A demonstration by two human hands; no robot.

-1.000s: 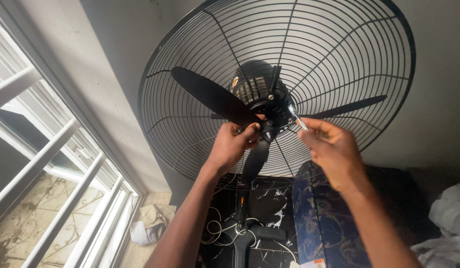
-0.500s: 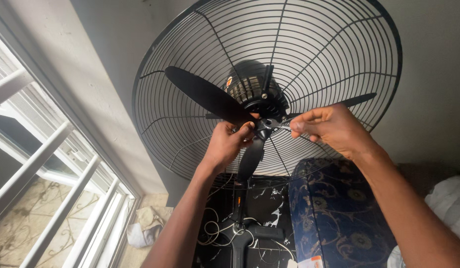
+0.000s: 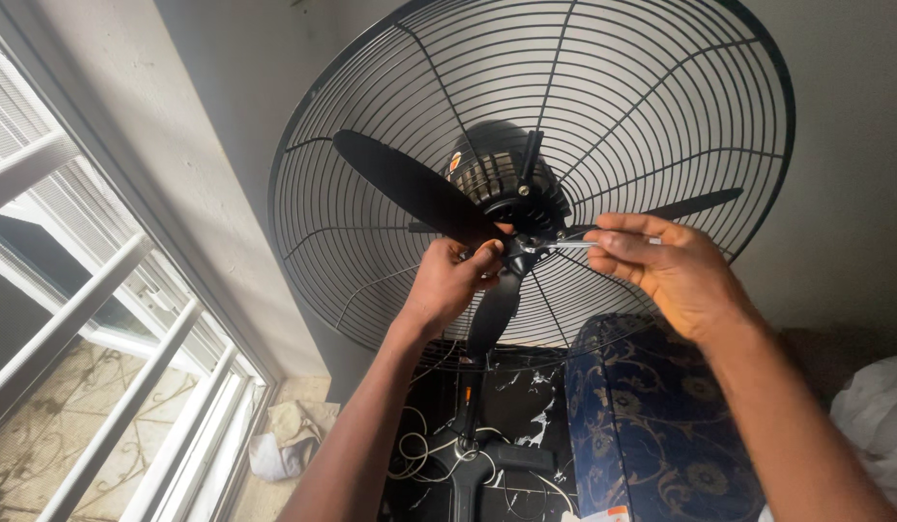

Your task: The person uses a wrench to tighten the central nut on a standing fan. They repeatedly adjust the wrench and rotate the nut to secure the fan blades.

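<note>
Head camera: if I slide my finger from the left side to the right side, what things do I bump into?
White window bars → left hand on the fan hub → thin metal tool → right hand → white cloth.

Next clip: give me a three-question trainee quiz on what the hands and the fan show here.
1. True or false: the fan's front guard is fitted over the blades.
2. Which hand holds the thin metal tool?
3. The left hand grips: A) the fan's hub, B) the window bars, C) the blue cushion.

Key: 1 false, only the rear guard shows behind them. 2 the right hand. 3 A, at the hub.
</note>
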